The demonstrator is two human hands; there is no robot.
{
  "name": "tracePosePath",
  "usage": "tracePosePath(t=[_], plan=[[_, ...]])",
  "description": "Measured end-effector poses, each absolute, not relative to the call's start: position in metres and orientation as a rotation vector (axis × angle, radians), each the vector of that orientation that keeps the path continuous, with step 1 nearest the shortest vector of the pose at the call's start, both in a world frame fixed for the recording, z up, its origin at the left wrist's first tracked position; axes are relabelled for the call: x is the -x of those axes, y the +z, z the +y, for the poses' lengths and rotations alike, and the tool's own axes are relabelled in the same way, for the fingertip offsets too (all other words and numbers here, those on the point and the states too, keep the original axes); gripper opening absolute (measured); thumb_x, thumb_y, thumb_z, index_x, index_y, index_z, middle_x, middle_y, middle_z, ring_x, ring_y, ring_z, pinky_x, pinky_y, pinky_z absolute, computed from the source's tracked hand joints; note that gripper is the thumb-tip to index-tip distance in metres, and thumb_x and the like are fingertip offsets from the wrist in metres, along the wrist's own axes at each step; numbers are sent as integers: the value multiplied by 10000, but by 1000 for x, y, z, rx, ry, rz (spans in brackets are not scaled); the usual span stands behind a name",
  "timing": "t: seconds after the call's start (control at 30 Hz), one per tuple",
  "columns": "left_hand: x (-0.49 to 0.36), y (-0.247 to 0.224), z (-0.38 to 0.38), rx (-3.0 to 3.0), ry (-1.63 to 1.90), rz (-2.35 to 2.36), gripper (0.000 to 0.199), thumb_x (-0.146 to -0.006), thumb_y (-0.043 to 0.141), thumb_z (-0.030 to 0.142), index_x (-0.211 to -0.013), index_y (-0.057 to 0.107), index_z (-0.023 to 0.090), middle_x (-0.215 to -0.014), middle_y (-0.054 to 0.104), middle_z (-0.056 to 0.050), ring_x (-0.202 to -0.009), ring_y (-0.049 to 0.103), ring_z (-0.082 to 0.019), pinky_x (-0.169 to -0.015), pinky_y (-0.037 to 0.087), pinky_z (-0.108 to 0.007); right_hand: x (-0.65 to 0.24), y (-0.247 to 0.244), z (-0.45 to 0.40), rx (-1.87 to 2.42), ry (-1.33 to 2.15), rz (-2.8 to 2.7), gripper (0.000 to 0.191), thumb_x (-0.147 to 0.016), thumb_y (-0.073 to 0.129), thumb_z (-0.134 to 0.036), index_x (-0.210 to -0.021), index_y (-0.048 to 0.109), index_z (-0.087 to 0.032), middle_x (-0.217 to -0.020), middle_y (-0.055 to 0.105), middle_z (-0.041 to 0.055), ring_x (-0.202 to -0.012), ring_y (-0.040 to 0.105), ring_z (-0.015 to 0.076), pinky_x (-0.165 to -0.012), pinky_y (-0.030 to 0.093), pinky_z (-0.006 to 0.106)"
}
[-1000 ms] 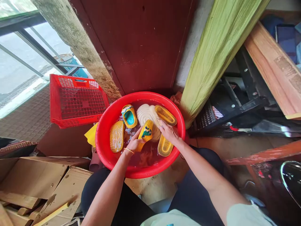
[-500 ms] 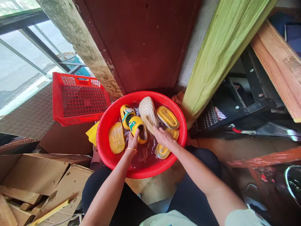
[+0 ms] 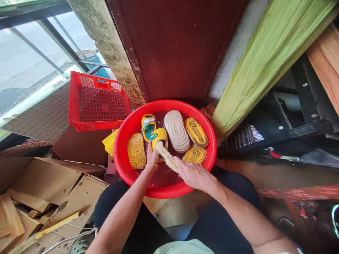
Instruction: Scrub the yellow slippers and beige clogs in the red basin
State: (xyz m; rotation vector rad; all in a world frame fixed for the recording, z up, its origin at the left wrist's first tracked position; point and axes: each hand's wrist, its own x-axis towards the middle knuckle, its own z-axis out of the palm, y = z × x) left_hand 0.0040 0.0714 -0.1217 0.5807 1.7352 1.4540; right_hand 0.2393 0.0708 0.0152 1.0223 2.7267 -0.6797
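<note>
That pale brush [image 3: 167, 157] has shifted to the opening of a yellow shoe [image 3: 161, 133] inside the red basin [image 3: 165, 192]; right hand [image 3: 194, 175] grips brush, left hand [image 3: 151, 156] clasps shoe.

I'd call this a home, a cramped corner open to daylight. On my screen a red washtub [image 3: 169, 193] holds slippers [image 3: 162, 132]; past its far edge rises a dark red door-like panel [image 3: 180, 53], and off its far right edge I see a green curtain [image 3: 259, 63]. Beyond the far left edge stand a weathered wall [image 3: 116, 49] and metal bars [image 3: 57, 37], and to the near left a cardboard box [image 3: 47, 176] with wood pieces [image 3: 29, 201].
</note>
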Motion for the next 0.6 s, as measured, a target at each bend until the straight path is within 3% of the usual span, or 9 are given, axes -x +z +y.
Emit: tracePosePath(t=[0.13,0.27,0.47,0.6], plan=[[-14,-117,76,-523,1482,1768,627,-814,700,490,-1348,562,191,-1377,631,-128,-1287,575,-279,-1075,435,-364,-244,2,77,-1031,-636,2685,592,-1029,379,-385,-1603,336,-249,-940,789,127,-820,753,307,-730,556,398],[-21,-109,73,-624,1446,1787,585,-804,726,484,-1281,583,179,-1271,675,-128,-1180,619,-277,-1032,451,-376,-216,-17,85,-1149,-530,2646,639,-1033,361,-295,-1650,212,-215,-1006,775,165,-857,750,311,-763,571,429],[-24,-92,67,-853,1343,1933,705,-757,790,473,-1363,546,208,-1301,657,-149,-1276,576,-361,-1073,418,-439,-178,-29,109,-1273,-454,2624,673,-1051,308,-212,-1669,43,-235,-1217,702,219,-951,751,299,-811,558,403],[-22,-89,72,-671,1480,1738,763,-771,781,486,-1432,520,208,-1337,657,-126,-1253,603,-323,-1049,469,-412,-176,-29,116,-1222,-634,2611,638,-1075,323,-329,-1664,97,-234,-1136,756,177,-1012,745,307,-839,536,377]])
